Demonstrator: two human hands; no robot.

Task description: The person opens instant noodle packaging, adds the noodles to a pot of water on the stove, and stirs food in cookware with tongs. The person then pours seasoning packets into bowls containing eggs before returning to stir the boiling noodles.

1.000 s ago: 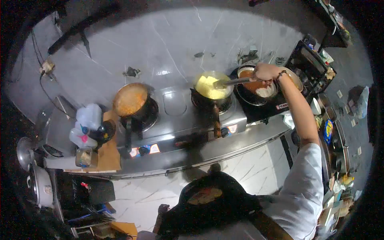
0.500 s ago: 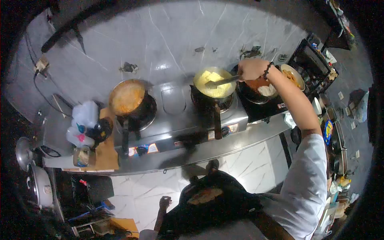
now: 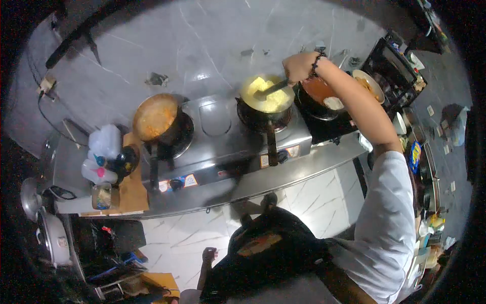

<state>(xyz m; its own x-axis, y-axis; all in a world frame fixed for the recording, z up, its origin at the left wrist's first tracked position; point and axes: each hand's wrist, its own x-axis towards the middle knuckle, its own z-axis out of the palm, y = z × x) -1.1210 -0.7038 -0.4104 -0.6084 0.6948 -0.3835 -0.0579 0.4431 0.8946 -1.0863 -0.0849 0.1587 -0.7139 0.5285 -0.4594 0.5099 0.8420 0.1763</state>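
My right hand (image 3: 299, 68), a dark beaded bracelet at its wrist, is closed around the handle of a dark spatula (image 3: 269, 91). The spatula's blade rests in lumpy yellow scrambled eggs (image 3: 275, 101) inside a light-coloured pan (image 3: 246, 93) on the middle burner. That pan's dark handle (image 3: 272, 147) points toward me, and no hand is on it. Low beside my body hangs my left hand (image 3: 209, 254), its fingers loosely curled and nothing visible in them.
On the left burner stands a pan of orange food (image 3: 158, 117). To the right are a pan of red sauce (image 3: 319, 91) with something white at its edge and a bowl of brown pieces (image 3: 365, 83). Plastic containers (image 3: 106, 142) crowd the counter's left end.
My right hand and the spatula have shifted slightly within the eggs, with the blade tip now further left. The whole view has shifted a little. My left hand stays low.
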